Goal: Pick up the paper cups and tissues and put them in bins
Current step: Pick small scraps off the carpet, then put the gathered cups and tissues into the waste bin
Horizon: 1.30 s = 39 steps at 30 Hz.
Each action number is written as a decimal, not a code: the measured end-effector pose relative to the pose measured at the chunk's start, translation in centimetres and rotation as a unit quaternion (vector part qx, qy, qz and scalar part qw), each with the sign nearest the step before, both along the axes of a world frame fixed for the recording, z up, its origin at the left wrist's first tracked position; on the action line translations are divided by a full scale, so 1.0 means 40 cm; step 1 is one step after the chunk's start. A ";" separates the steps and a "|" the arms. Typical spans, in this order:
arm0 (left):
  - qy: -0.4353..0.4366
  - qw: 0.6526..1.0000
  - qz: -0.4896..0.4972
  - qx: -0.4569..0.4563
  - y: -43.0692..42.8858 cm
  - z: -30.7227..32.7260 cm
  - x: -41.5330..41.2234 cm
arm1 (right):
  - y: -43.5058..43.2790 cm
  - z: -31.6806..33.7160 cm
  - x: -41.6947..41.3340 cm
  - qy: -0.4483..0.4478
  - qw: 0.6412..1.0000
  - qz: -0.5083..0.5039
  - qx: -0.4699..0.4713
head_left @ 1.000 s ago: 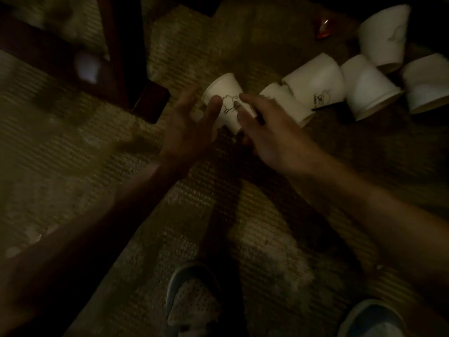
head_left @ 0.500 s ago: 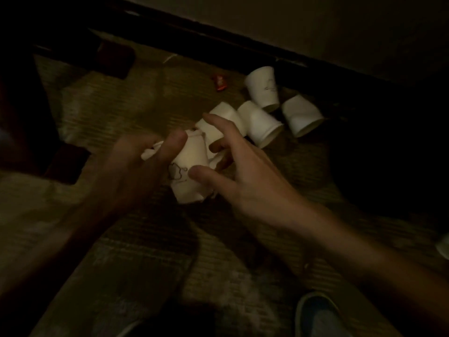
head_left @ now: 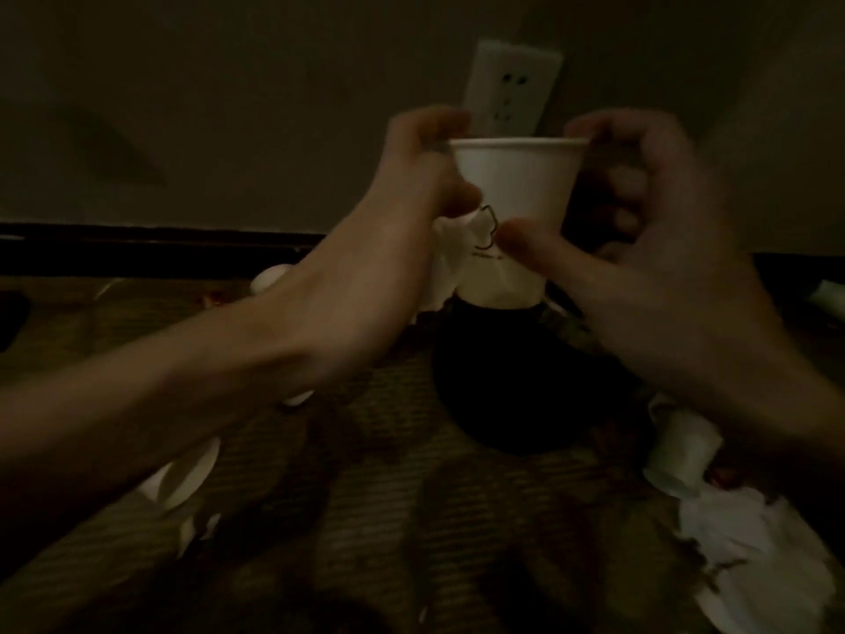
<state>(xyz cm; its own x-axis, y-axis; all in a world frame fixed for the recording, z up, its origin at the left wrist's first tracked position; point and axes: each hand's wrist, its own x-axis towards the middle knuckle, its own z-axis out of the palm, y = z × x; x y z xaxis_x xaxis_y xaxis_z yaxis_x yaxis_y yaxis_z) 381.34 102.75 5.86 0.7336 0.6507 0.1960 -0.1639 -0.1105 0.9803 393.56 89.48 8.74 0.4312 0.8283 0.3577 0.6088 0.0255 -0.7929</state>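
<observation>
In the head view, a white paper cup (head_left: pixel 516 185) is held upright in the air, mouth up and rim level, in front of a wall socket (head_left: pixel 512 84). The left hand (head_left: pixel 402 208) has its grip closed round the cup's left side, with one finger hooked at the rim. Under that hand a crumpled white tissue (head_left: pixel 446 267) is bunched against the cup's lower left wall. The right hand (head_left: pixel 649 249) grasps the cup's right side, fingers curled at the rim and thumb pressed on the lower front wall beside a printed outline. Blur hides the finer finger positions.

Directly below the cup lies a dark round shape (head_left: pixel 526 382); we cannot tell whether it is a bin or a shadow. Below and right of the cup, a second cup (head_left: pixel 681 455) lies on its side on the carpet (head_left: pixel 366 519), with more crumpled paper (head_left: pixel 754 555) just beside it. Below and left of the cup, a third cup (head_left: pixel 183 482) shows partly under the left forearm.

We judge the cup to be very light and thin-walled, and its lower wall looks creased. The rolled rim is the stiffest place to hold. The tissue is soft and nearly weightless, so it could slip free unless it is pinched against the cup or tucked inside.
</observation>
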 end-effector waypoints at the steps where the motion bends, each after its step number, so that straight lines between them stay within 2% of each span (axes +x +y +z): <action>1: 0.019 0.999 0.005 0.025 0.003 0.015 0.065 | -0.011 0.008 0.036 0.000 1.000 -0.005 0.007; 3: 0.078 0.994 0.015 0.079 0.002 0.039 0.171 | -0.032 0.015 0.104 0.015 1.000 -0.014 0.006; 6: 0.154 0.976 -0.039 0.147 -0.039 0.041 0.261 | -0.060 0.006 0.189 0.053 0.998 -0.030 -0.022; 8: 0.206 0.965 -0.072 0.143 -0.064 0.030 0.302 | -0.083 -0.009 0.235 0.077 0.994 -0.049 -0.053; 11: 0.275 0.953 -0.099 0.085 -0.093 0.014 0.372 | -0.121 -0.044 0.291 0.076 0.982 -0.076 -0.156; 14: 0.327 0.938 -0.097 0.058 -0.108 -0.015 0.409 | -0.159 -0.071 0.323 -0.006 0.972 -0.089 -0.219; 17: 0.380 0.906 -0.152 0.104 -0.101 -0.039 0.419 | -0.177 -0.082 0.314 -0.130 0.968 -0.046 -0.210; 19: 0.378 0.898 -0.161 0.156 -0.104 -0.032 0.411 | -0.184 -0.084 0.308 -0.168 0.963 -0.036 -0.207; 21: 0.356 0.901 -0.127 0.214 -0.103 -0.007 0.395 | -0.187 -0.084 0.296 -0.189 0.966 -0.050 -0.167; 24: 0.317 0.880 -0.072 0.345 -0.078 0.043 0.332 | -0.189 -0.077 0.236 -0.191 0.977 -0.078 -0.043; 27: 0.286 0.839 -0.073 0.456 -0.047 0.083 0.209 | -0.172 -0.088 0.137 -0.179 0.983 -0.035 0.025; 29: 0.311 0.810 -0.081 0.490 -0.032 0.092 0.107 | -0.149 -0.113 0.065 -0.183 0.982 0.005 0.051; 31: 0.364 0.766 -0.081 0.524 -0.020 0.083 0.002 | -0.121 -0.150 -0.008 -0.179 0.981 0.041 0.064; 34: 0.412 0.733 -0.086 0.535 -0.005 0.034 -0.162 | -0.076 -0.214 -0.112 -0.135 0.983 0.123 0.008; 39: 0.530 0.740 -0.013 0.413 0.020 -0.117 -0.396 | 0.012 -0.321 -0.235 -0.082 0.961 0.228 -0.130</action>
<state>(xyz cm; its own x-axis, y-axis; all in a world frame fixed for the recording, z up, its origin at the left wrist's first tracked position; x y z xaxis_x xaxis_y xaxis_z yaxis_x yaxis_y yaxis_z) 365.48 103.56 1.18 0.7704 0.6127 -0.1764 0.6365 -0.7549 0.1581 384.15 89.97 -4.10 -0.0424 0.9885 0.1453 0.6980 0.1334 -0.7036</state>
